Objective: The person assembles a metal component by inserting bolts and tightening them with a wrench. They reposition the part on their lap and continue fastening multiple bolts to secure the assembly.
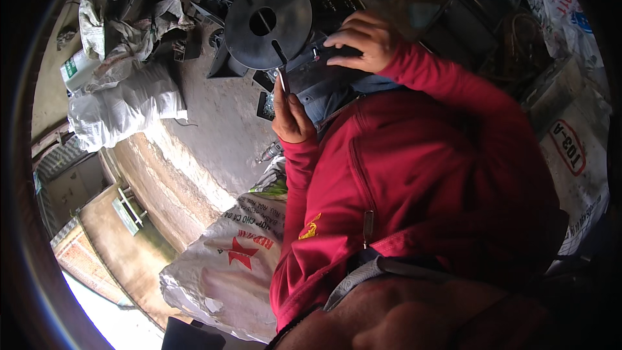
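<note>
A round black plate [291, 6] with a central hole and narrow slots lies in front of me. Just below its near edge, my left hand [293, 118] is closed on a thin, flat grey piece [284, 81], held upright between thumb and fingers. One end of that piece meets the plate's rim; whether they are joined I cannot tell. To the right of the plate, my right hand [368, 42] has thumb and fingers apart. Beside its fingertips is a small shiny bolt-like part [315, 52] against dark parts. Shadow hides what lies between those fingers.
A small black tray of tiny metal parts [266, 105] sits left of my lap, with a power drill [271, 151] nearer. White sacks [126, 107] lie far left, and a printed sack [220, 279] stands near left. Black bins [466, 26] and another sack [576, 181] are at right.
</note>
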### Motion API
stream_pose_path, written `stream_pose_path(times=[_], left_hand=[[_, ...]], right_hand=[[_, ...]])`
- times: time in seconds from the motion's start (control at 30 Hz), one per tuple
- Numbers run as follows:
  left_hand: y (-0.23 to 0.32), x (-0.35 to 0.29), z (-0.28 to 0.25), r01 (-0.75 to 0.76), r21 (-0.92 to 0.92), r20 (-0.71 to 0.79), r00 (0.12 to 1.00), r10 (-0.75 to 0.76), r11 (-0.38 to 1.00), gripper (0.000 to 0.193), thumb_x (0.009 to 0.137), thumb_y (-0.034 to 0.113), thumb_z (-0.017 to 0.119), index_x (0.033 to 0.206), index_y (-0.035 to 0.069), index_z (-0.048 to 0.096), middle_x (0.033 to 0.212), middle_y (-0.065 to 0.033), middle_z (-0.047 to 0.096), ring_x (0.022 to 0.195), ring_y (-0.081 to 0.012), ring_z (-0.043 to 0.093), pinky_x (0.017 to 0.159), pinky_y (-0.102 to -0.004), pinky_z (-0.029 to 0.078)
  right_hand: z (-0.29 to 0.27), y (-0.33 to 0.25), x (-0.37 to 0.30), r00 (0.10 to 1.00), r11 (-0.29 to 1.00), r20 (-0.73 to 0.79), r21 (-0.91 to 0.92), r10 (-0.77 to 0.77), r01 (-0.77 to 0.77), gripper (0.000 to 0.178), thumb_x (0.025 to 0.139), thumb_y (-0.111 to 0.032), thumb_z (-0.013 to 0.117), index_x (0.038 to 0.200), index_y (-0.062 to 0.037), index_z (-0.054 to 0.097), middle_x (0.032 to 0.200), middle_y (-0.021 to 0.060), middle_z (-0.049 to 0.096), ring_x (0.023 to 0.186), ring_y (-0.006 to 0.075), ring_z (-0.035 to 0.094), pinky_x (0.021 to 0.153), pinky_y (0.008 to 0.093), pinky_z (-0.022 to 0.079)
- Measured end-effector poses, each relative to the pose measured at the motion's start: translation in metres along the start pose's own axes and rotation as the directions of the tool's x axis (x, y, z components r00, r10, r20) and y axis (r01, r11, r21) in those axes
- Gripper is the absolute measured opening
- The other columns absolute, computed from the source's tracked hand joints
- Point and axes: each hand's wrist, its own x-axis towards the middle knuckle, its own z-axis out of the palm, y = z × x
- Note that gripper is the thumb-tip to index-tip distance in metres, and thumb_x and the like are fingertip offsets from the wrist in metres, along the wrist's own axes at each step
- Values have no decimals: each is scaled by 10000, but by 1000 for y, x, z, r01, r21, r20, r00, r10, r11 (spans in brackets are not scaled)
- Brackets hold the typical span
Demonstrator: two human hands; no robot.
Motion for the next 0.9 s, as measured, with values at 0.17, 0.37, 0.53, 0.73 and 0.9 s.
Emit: stream_pose_path(times=[0.17, 0.37, 0.53, 0.73, 0.9], left_hand=[[-3, -2, 10, -78, -8, 34, 996, 78, 997, 419, 1020, 103, 453, 1435, 42, 460, 1093, -92, 694, 603, -55, 475, 548, -211, 412], [-4, -3, 11, -56, -42, 65, 996, 59, 998, 467, 984, 4, 436, 1449, 37, 442, 1193, -134, 683, 625, -62, 492, 567, -222, 435], [1, 8, 8, -244, 90, 99, 967, 235, 966, 558, 898, -132, 437, 1433, 23, 465, 1204, -189, 673, 622, -98, 517, 590, -244, 472], [-25, -7, 25, -215, 309, 215, 965, 152, 926, 527, 892, -110, 486, 1391, 53, 533, 1048, -192, 716, 497, -145, 483, 504, -272, 449], [13, 3, 9, -291, 200, 159, 952, 262, 936, 586, 829, -95, 573, 1385, 88, 548, 613, -112, 542, 444, -234, 486, 458, -360, 407]], right_hand=[[24, -9, 0, 999, 958, 48, -284, -17, 30, 236, 806, -346, 735, 970, -177, 714, 837, -66, 685, 781, 129, 633, 638, 299, 490], [38, -17, -2, 997, 965, 18, -251, 80, -73, 176, 797, -296, 753, 908, -160, 732, 736, -41, 627, 651, 149, 624, 569, 301, 506], [38, -16, -6, 980, 960, 26, -203, 199, -190, 169, 811, -301, 745, 884, -149, 728, 727, -13, 613, 596, 198, 623, 539, 327, 511], [40, -19, -5, 978, 966, 14, -155, 210, -206, 165, 805, -304, 747, 880, -159, 730, 717, -15, 611, 602, 203, 634, 527, 336, 509], [36, -13, -8, 974, 962, 25, -167, 224, -217, 170, 789, -294, 758, 902, -169, 735, 703, -21, 610, 608, 201, 641, 540, 336, 513]])
